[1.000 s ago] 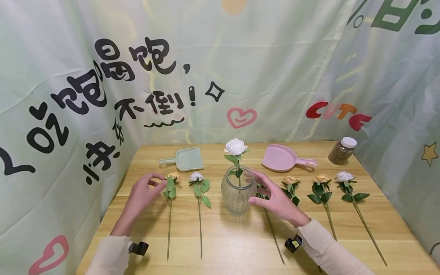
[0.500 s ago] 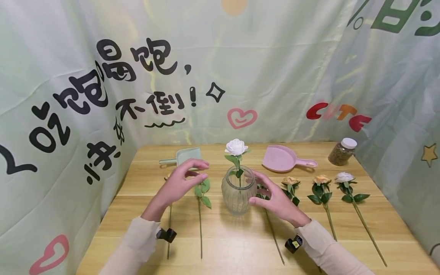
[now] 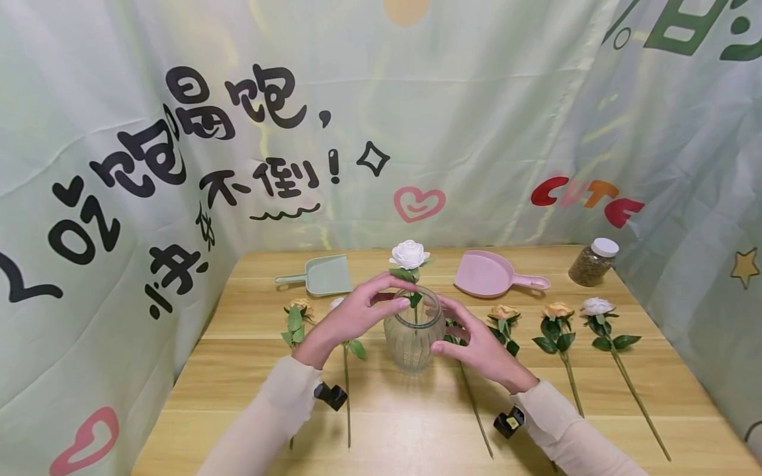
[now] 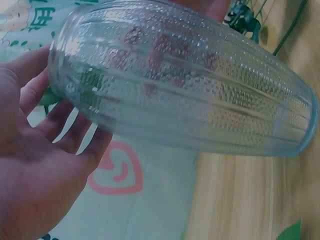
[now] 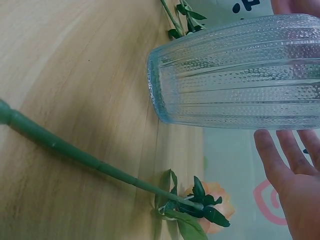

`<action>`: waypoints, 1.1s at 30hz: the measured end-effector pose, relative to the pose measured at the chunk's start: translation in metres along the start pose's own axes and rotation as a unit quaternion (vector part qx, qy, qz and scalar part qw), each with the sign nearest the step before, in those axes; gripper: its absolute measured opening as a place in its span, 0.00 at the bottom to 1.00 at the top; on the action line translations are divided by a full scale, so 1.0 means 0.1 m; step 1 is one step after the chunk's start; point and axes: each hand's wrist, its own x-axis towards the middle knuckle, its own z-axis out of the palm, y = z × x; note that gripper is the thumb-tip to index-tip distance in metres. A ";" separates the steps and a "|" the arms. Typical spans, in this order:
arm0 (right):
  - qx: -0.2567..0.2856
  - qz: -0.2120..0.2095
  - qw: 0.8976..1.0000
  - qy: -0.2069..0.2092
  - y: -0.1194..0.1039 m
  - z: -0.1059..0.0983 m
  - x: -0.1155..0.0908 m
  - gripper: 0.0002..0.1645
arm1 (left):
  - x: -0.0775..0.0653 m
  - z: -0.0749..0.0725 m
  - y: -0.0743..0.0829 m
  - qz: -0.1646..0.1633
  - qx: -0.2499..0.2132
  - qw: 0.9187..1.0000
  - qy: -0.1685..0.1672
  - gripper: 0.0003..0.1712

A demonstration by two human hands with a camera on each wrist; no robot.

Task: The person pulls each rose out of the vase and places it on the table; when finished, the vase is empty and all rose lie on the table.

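A ribbed clear glass vase (image 3: 412, 347) stands upright on the table with a white rose (image 3: 409, 254) in it. My right hand (image 3: 482, 340) holds the vase's right side, thumb towards the front and fingers round the back. In the right wrist view the fingertips lie along the vase's edge. My left hand (image 3: 357, 311) is at the left of the vase's mouth, thumb and fingers apart around the rim, close to the rose's stem and leaves. In the left wrist view its fingers (image 4: 75, 125) pass behind the vase's neck; whether they press on the glass I cannot tell.
A yellow rose (image 3: 299, 307) and a partly hidden white rose (image 3: 357, 349) lie left of the vase. Several roses lie to the right, including a white one (image 3: 597, 306). Behind are a green dustpan (image 3: 329, 276), a pink dustpan (image 3: 485, 274) and a lidded jar (image 3: 591, 264).
My left hand has moved right, from beside the yellow rose on the left to the vase's mouth. The right hand has stayed in place on the vase.
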 end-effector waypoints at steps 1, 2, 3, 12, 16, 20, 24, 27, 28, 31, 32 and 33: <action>0.001 -0.001 1.000 0.000 0.00 0.00 0.00 0.49 | 0.02 0.02 0.00 0.001 0.009 1.000 -0.002 0.18; 0.002 -0.001 1.000 0.000 -0.01 0.00 0.00 0.49 | 0.03 0.03 0.01 0.001 0.017 1.000 -0.002 0.19; 0.004 0.000 1.000 0.000 -0.01 0.00 0.00 0.49 | 0.04 0.05 0.02 0.002 0.023 1.000 -0.002 0.19; 0.017 -0.004 1.000 -0.003 -0.02 0.00 0.00 0.50 | 0.10 0.11 0.07 0.027 0.067 0.996 0.057 0.17; 0.013 -0.002 1.000 -0.004 -0.02 0.00 -0.01 0.50 | 0.11 0.07 0.13 0.049 0.058 0.991 0.113 0.16; 0.008 0.000 1.000 -0.002 0.00 0.00 0.00 0.50 | 0.13 0.01 0.21 0.057 0.016 0.981 0.187 0.19; 0.008 0.002 1.000 -0.001 0.01 0.00 0.00 0.50 | 0.13 -0.04 0.28 0.051 -0.025 0.964 0.260 0.19; 0.010 0.002 1.000 -0.001 0.01 0.00 0.00 0.50 | 0.12 -0.09 0.30 0.058 -0.044 0.950 0.303 0.19; 0.011 0.001 1.000 -0.001 0.00 0.00 0.00 0.50 | 0.11 -0.11 0.31 0.063 -0.049 0.946 0.313 0.20; 0.011 0.001 1.000 -0.001 0.00 0.01 0.00 0.50 | 0.10 -0.18 0.32 0.086 -0.073 0.935 0.335 0.21; 0.011 0.000 1.000 -0.001 0.00 0.01 0.00 0.50 | 0.10 -0.21 0.33 0.093 -0.082 0.932 0.339 0.21; 0.011 0.000 1.000 0.000 0.00 0.01 0.00 0.50 | 0.09 -0.24 0.34 0.100 -0.089 0.929 0.344 0.22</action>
